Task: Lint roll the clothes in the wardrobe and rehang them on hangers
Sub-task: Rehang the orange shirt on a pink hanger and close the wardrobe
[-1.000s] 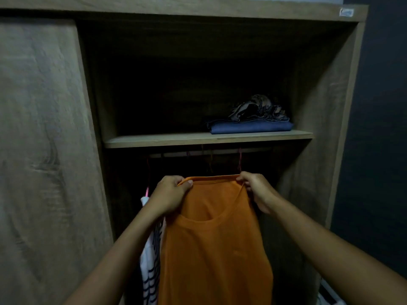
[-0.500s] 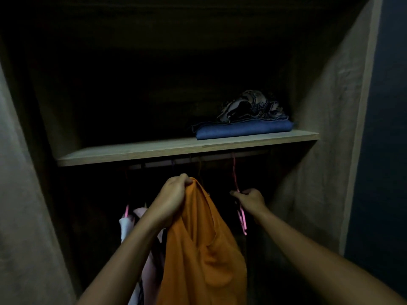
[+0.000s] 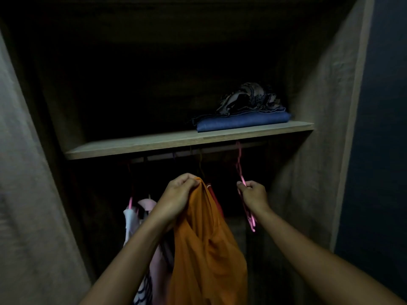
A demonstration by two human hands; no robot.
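Top (image 3: 207, 249), orange. Location: in front of the open wardrobe (image 3: 319, 150), below the shelf (image 3: 176, 142), on no hanger. It hangs limp from the left hand (image 3: 178, 194), and its lower part is cut off by the frame edge.

Head view (sole view).
- Left hand: fingers curled round the bunched neck of the top, holding it up just under the rail (image 3: 167, 158).
- Right hand (image 3: 253, 194): pinches the hanger (image 3: 251, 221), pink and thin, which runs up toward the rail near the right wall. It is apart from the top.

Change: a second ago both hands held the top spread flat by its shoulders. Now the left hand alone carries it, gathered into one bunch, and the right hand has let go and taken the hanger. Judgement: rolling of this piece looks finished and rehanging is beginning. The hanger probably has to go into the neck next.

Other stock:
- Blue cloth (image 3: 242, 123), folded, on the shelf at right.
- Dark garment (image 3: 248, 100), crumpled, on top of the blue cloth.
- White garment (image 3: 130, 219) and pink garment (image 3: 146, 203), hanging at left.
- Striped cloth (image 3: 143, 289), low, beside the left forearm.

Not determinable:
- No lint roller in view.
- Interior very dark; rail and other hooks faint.
- Red strip (image 3: 214, 194) behind the top, kind unclear.
- Whether the hanger's hook sits on the rail cannot be confirmed.
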